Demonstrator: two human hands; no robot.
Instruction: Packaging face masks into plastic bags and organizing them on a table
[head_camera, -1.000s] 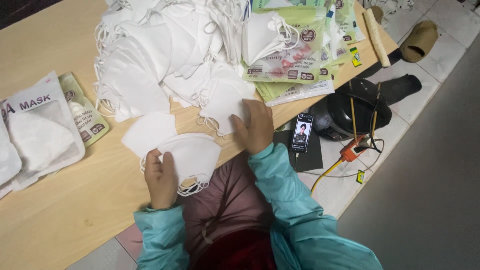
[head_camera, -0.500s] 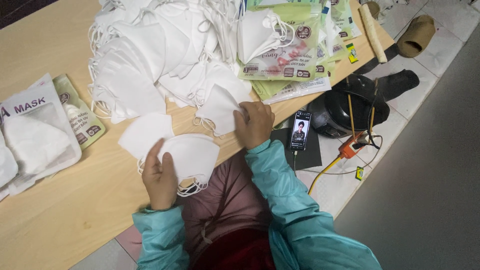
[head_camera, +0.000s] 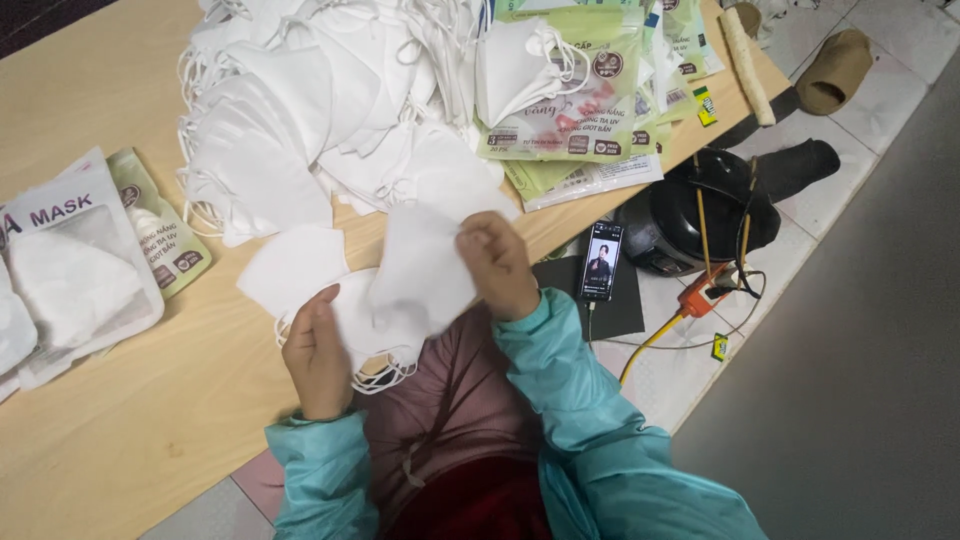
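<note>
Your right hand (head_camera: 498, 262) has lifted a white mask (head_camera: 420, 262) off the heap's edge and carried it toward you, over the small stack (head_camera: 352, 318) that your left hand (head_camera: 318, 352) now grips more closely.

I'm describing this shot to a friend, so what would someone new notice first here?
The big heap of white face masks across the top of the wooden table stands out first. In front of it, the right hand lifts one white mask while the left hand rests on a small stack of masks. A lit phone lies beside the table on the right.
</note>
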